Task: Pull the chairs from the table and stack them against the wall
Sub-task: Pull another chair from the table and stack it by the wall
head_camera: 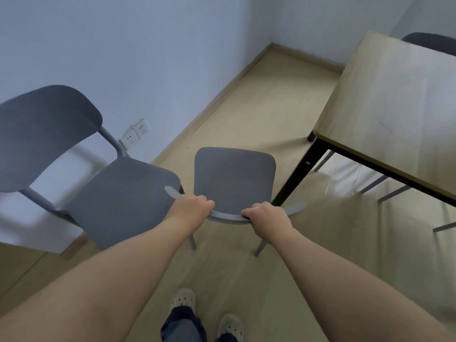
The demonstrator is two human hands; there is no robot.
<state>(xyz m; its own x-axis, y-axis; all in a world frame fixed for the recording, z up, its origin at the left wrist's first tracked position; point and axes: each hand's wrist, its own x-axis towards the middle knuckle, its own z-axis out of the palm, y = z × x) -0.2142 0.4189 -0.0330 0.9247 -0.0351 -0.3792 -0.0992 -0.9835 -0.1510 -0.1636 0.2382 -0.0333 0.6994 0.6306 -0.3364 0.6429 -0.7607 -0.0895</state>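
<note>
A grey chair (234,176) stands in front of me, seat pointing away, between the table and the wall. My left hand (192,208) and my right hand (269,218) both grip the curved top of its backrest. To its left a second grey chair (123,201) stands by the wall (148,58), its backrest (44,134) at the far left and its seat edge close to my left hand. A third dark chair (429,41) shows behind the far side of the table.
The wooden table (394,114) with black legs fills the right side. Thin grey chair legs (392,191) show under it. Wall sockets (134,134) sit low on the wall. Open floor (259,107) runs toward the far corner. My feet (204,309) are at the bottom.
</note>
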